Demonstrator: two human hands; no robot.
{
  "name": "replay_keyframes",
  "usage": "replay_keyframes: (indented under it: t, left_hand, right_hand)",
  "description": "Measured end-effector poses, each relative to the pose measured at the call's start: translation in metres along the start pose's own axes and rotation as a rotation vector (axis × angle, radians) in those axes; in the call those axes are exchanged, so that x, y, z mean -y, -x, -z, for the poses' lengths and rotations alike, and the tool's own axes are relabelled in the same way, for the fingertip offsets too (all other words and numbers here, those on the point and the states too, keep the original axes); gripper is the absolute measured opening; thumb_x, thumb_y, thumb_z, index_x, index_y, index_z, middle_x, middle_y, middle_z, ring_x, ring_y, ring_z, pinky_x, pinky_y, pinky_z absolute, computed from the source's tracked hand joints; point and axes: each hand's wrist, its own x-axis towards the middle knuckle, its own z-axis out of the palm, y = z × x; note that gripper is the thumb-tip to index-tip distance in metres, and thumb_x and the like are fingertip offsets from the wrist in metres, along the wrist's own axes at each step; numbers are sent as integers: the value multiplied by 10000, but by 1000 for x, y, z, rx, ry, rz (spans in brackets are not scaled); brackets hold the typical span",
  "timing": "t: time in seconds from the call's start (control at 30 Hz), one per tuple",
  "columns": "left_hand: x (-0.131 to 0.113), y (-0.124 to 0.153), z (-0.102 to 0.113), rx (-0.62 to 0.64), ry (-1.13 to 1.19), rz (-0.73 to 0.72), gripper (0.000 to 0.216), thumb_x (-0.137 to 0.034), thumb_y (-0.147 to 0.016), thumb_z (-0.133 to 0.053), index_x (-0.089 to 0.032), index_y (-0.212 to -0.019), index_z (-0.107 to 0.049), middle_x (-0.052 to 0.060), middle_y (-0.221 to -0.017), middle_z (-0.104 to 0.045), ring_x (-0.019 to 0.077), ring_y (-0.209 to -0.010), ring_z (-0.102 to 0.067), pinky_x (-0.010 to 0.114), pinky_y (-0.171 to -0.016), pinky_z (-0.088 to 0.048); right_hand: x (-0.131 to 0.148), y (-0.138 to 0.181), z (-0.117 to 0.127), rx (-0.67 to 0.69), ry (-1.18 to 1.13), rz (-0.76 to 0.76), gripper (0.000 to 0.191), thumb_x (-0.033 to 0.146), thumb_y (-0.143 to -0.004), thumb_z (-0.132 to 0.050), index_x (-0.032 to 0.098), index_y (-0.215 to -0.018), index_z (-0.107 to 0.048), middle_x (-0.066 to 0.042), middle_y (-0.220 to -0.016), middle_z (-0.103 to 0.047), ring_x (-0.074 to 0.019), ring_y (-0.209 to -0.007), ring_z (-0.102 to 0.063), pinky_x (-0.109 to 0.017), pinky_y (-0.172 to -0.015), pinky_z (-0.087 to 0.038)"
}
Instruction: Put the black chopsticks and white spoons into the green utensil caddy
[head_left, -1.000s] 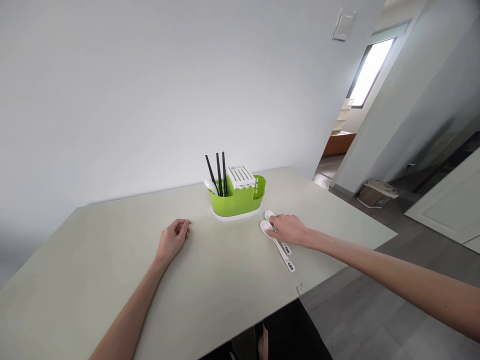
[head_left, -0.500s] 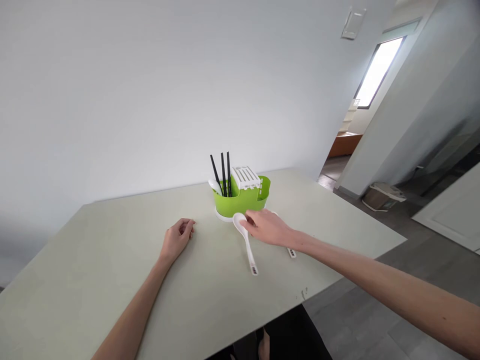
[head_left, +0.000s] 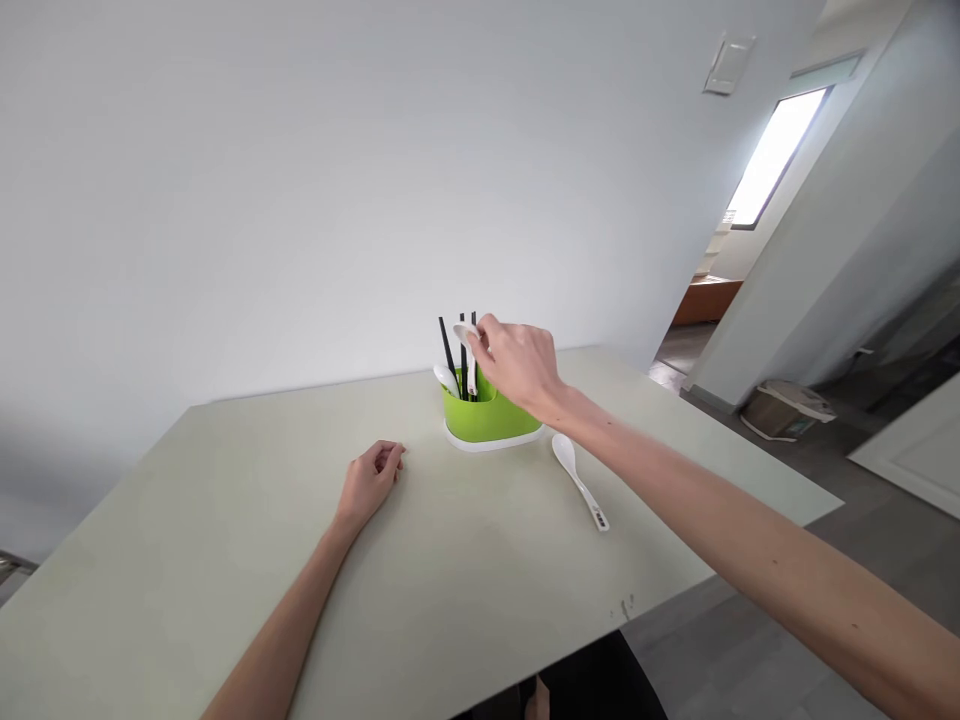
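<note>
My right hand (head_left: 517, 358) pinches a white spoon (head_left: 466, 333) near its bowl, with the handle pointing down at the left part of a green utensil holder (head_left: 491, 418). Black chopsticks (head_left: 448, 345) stand in that left part, and a second white spoon (head_left: 445, 378) leans there. The hand covers much of the holder's right side and top. My left hand (head_left: 373, 478) rests on the tabletop to the left of the holder, its fingers curled with nothing in them. Another white spoon (head_left: 576, 475) lies on the table in front of the holder, below my right forearm.
A pale table (head_left: 247, 480) stands against a plain wall (head_left: 300, 200) behind the holder. Its front edge is near my lap, and its right edge drops to a grey floor (head_left: 720, 640). A lidded bin (head_left: 786, 408) stands on the floor at far right.
My right hand has picked up the nearer spoon from the table and carried it up over the holder, handle downward. The view has shifted slightly; my left hand stays resting.
</note>
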Motion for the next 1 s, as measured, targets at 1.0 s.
replay_keyframes:
  t: [1.0]
  left_hand:
    - [-2, 3, 1, 9, 22, 11, 381, -576, -936, -513, -237, -900, -683, -1, -718, -699, 174, -620, -614, 290, -655, -484]
  right_hand:
    - [-4, 44, -44, 18, 118, 435, 306, 336, -1064, -451, 172, -1091, -708, -147, -978, -746, -325, -1062, -577, -556, -1165, -268]
